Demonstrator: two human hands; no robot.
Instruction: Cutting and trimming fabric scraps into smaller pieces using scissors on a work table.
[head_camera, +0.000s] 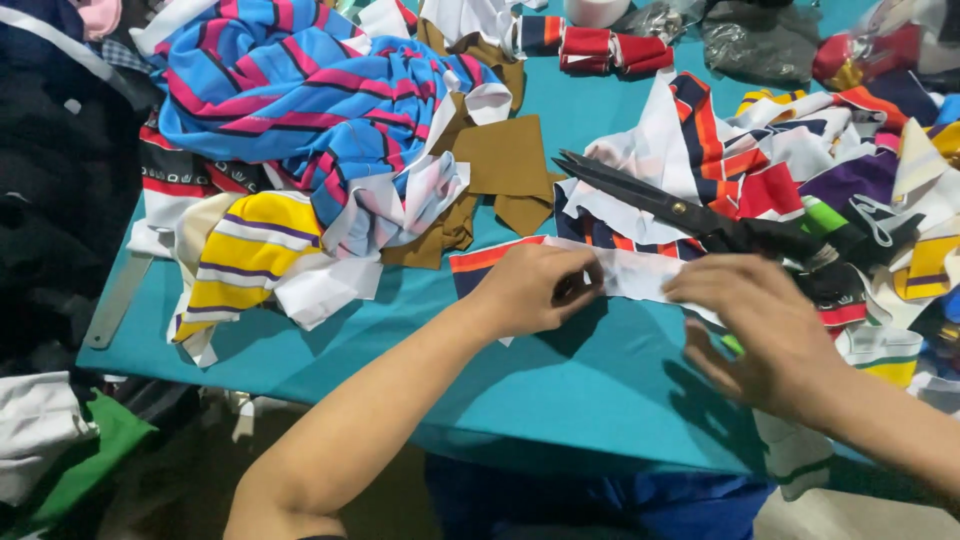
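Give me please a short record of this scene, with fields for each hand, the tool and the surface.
left hand: pinches one end of the white fabric strip
right hand: presses flat on the other end of that strip
tool: black scissors, blades slightly apart, lying on the striped scraps
surface: teal table
behind: blue and pink striped cloth

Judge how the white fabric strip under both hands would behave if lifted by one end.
The white strip probably droops: it lies flat and thin on the teal table, like the crumpled scraps nearby. It looks light, pinned only by the left hand and right hand. It would likely slide or bunch when pushed.
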